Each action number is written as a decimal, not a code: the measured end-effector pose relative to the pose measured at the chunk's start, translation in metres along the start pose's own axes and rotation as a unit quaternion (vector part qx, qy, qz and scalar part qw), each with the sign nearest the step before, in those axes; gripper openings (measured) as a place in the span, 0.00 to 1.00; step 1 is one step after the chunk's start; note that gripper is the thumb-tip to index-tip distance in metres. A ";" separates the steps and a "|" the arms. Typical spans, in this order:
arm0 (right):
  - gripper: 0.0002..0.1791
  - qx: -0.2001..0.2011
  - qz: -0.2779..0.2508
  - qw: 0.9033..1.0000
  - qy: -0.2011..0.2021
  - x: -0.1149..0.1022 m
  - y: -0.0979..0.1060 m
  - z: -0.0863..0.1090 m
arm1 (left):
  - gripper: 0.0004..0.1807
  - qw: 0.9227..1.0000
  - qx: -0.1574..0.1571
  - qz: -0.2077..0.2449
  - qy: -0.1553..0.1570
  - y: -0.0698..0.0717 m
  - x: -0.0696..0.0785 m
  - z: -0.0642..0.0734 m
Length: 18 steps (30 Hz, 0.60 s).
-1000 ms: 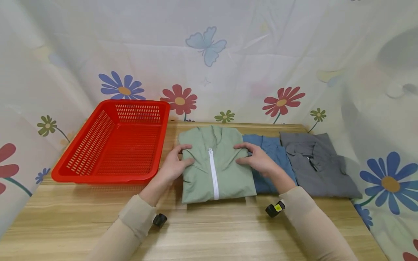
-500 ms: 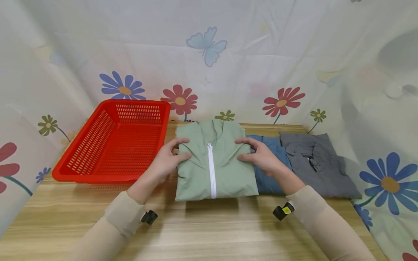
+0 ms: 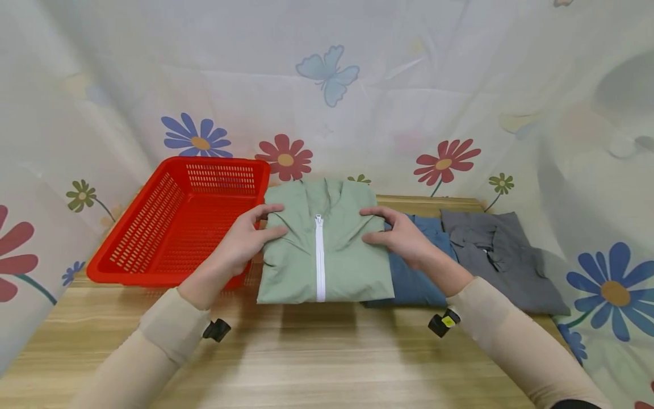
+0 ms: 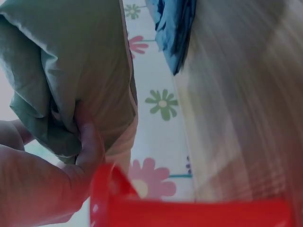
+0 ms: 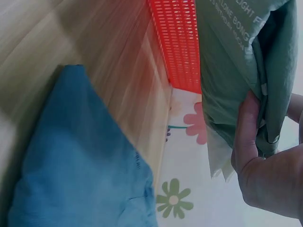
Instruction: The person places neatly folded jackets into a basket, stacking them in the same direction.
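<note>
A folded light green zip jacket (image 3: 339,267) with a white zipper is held up over the table between my two hands. My left hand (image 3: 242,238) grips its left side edge, thumb and finger on top. On the opposite edge my right hand (image 3: 406,236) grips it the same way. In the left wrist view the left hand (image 4: 52,179) pinches the jacket's folded layers (image 4: 61,56). White lettering shows on the jacket's underside (image 5: 222,61) in the right wrist view, where the right hand (image 5: 270,175) holds the folded edge.
Left of the jacket stands a red plastic basket (image 3: 133,278) with slotted walls. A folded blue garment (image 3: 414,284) lies on the wooden table (image 3: 317,363) to the right, partly behind my right hand. Beyond it lies a folded grey garment (image 3: 516,278). A flower-printed cloth (image 3: 388,125) hangs behind.
Both hands have lifted the green jacket off the table and moved it up and to the left. Its shadow has opened beneath it, and more of the blue garment shows.
</note>
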State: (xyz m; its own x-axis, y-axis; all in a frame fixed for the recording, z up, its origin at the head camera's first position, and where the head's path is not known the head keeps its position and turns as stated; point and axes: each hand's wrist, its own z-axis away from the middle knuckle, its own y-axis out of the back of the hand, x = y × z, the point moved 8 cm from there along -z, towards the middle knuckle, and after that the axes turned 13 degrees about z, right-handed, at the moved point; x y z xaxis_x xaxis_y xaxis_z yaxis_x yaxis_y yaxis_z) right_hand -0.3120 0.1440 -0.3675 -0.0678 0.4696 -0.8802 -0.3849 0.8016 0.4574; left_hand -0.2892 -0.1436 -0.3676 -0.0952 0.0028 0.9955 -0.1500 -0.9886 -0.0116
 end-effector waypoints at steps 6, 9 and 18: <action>0.30 0.002 -0.015 1.000 0.015 -0.019 -0.001 -0.007 | 0.35 1.000 -0.001 -0.002 0.008 0.013 0.016 0.000; 0.30 0.001 -0.026 0.999 0.027 -0.026 -0.005 -0.010 | 0.35 1.000 -0.004 0.012 0.015 0.020 0.020 -0.001; 0.30 0.001 -0.032 0.999 0.039 -0.046 -0.019 -0.021 | 0.36 0.999 -0.012 0.005 0.034 0.045 0.024 -0.004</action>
State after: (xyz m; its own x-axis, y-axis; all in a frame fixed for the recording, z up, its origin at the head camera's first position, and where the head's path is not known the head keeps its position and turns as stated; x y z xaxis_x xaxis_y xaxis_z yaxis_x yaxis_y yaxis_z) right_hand -0.3207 0.0993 -0.3388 -0.1144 0.3882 -0.9144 -0.3883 0.8298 0.4008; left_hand -0.3018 -0.1871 -0.3445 -0.1626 0.0033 0.9867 -0.1723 -0.9847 -0.0251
